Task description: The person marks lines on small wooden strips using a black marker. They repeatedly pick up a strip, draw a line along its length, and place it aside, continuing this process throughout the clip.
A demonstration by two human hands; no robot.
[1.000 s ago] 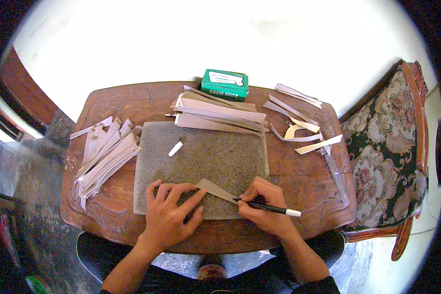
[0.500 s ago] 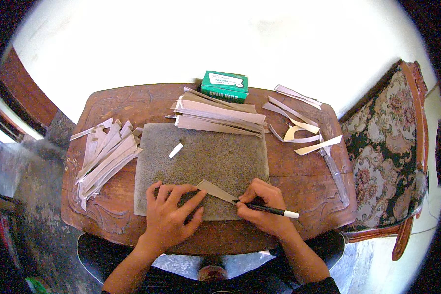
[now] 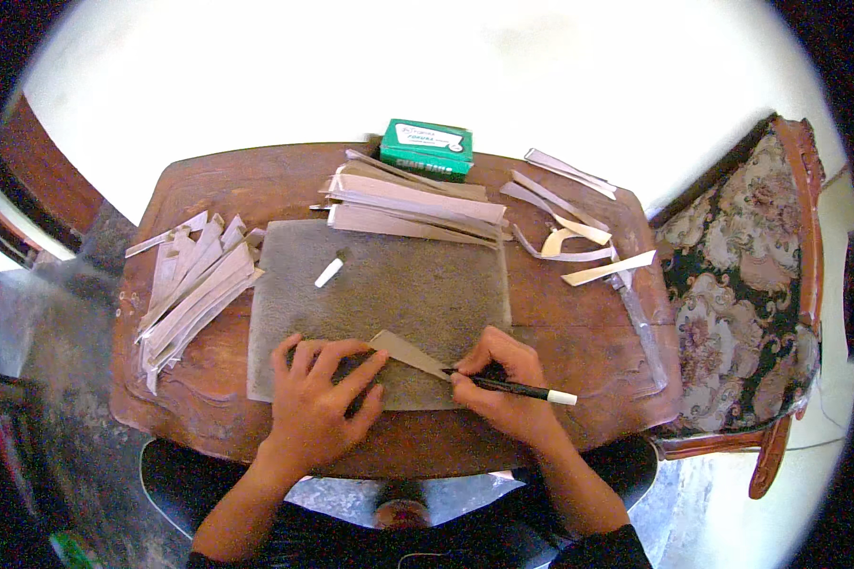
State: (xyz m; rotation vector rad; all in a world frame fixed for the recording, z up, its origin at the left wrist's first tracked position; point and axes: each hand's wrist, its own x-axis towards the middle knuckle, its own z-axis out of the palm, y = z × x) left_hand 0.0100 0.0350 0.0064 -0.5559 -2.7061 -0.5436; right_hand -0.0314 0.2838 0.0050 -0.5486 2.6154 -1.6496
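Observation:
On a grey-brown textured mat (image 3: 389, 303) lies a narrow, tapering, tan-grey strip (image 3: 410, 354). My left hand (image 3: 327, 394) rests on the mat with its fingers spread, and the index fingertip touches the strip's left part. Pinched in my right hand (image 3: 505, 384) is a black marker (image 3: 512, 385) with a white end; its tip meets the strip's narrow right end. A small white marker cap (image 3: 329, 273) lies loose on the mat, beyond my left hand.
A stack of similar strips (image 3: 413, 209) lies at the mat's far edge, before a green box (image 3: 427, 150). More strips are piled at left (image 3: 199, 289). Curved offcuts (image 3: 579, 237) and a long blade-like tool (image 3: 643, 332) lie at right on the wooden table (image 3: 588, 360), beside a floral chair (image 3: 735, 313).
The whole view has shifted slightly, so the table sits higher and a little to the left. Both hands, the strip and the marker keep nearly the same places relative to each other.

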